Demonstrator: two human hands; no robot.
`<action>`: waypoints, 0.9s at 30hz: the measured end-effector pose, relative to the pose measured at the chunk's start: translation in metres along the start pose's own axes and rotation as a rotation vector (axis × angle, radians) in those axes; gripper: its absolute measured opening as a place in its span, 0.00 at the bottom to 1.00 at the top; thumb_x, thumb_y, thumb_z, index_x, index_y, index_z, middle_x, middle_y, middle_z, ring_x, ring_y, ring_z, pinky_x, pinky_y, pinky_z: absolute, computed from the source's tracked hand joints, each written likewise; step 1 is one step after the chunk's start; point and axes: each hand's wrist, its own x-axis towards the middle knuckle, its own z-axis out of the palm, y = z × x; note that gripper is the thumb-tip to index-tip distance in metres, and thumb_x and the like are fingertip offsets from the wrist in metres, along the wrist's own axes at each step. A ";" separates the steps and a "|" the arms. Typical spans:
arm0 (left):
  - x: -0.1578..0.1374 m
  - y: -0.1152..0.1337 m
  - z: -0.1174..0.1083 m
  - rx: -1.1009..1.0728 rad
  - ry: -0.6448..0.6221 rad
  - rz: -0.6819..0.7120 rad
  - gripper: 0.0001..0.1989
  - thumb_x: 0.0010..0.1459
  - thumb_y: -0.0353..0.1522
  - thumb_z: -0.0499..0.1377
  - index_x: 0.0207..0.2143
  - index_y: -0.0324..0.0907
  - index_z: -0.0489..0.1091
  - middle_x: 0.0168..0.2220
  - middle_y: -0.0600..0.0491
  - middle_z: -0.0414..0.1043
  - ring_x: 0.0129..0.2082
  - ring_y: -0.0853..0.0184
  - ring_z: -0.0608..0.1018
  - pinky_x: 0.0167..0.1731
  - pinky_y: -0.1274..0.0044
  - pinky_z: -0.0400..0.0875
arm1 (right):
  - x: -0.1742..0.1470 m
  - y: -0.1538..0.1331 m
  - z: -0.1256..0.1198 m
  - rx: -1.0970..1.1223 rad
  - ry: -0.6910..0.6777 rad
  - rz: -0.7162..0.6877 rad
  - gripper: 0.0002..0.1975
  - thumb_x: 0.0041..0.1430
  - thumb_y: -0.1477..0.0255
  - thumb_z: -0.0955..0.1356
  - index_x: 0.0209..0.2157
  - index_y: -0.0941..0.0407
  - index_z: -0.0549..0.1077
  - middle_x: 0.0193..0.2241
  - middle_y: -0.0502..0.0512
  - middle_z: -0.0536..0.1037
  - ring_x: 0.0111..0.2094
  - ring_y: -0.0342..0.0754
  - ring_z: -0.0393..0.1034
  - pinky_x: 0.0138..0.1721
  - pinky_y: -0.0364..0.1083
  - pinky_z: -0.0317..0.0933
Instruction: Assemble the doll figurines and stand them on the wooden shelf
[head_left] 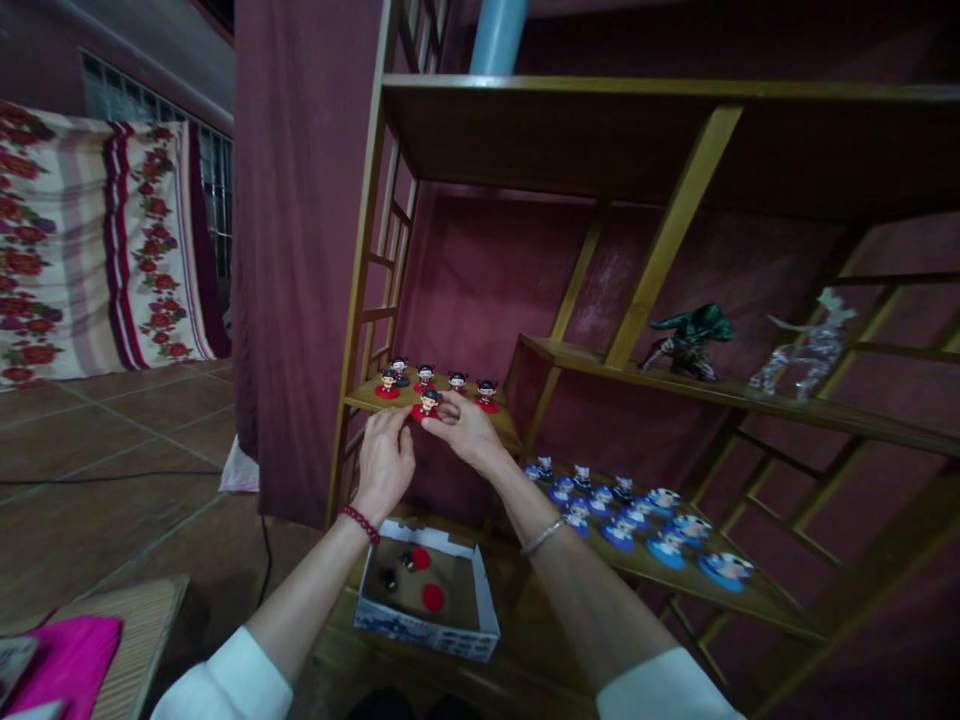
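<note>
A small black-haired figurine on a red round base is pinched between my two hands at the front edge of the small wooden shelf. My right hand grips it from the right, with thumb and fingers closed on its side. From the left, my left hand has its fingertips closed at the rim of the red base. Behind it stand several similar figurines, among them one on a red base at the left and another at the right. Whether the held base touches the shelf, I cannot tell.
Below my hands, an open cardboard box holds a few more red-based pieces. Several blue-based figurines stand on the lower right shelf. A green figure and a clear figure occupy the shelf above. A curtain hangs left.
</note>
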 end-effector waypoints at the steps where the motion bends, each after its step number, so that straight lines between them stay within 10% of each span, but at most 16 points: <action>1: 0.001 -0.001 0.001 0.000 0.004 0.016 0.18 0.50 0.24 0.48 0.43 0.41 0.68 0.42 0.48 0.69 0.45 0.62 0.67 0.47 0.66 0.60 | 0.002 0.001 0.000 0.013 -0.002 0.000 0.19 0.42 0.72 0.69 0.39 0.58 0.66 0.35 0.53 0.75 0.37 0.44 0.69 0.40 0.45 0.61; 27: 0.013 -0.023 0.013 0.247 -0.137 0.120 0.21 0.51 0.23 0.46 0.48 0.36 0.61 0.46 0.44 0.66 0.51 0.60 0.61 0.47 0.65 0.60 | 0.044 0.030 0.008 -0.118 0.001 0.122 0.26 0.41 0.74 0.70 0.46 0.57 0.63 0.37 0.54 0.75 0.37 0.45 0.69 0.42 0.47 0.61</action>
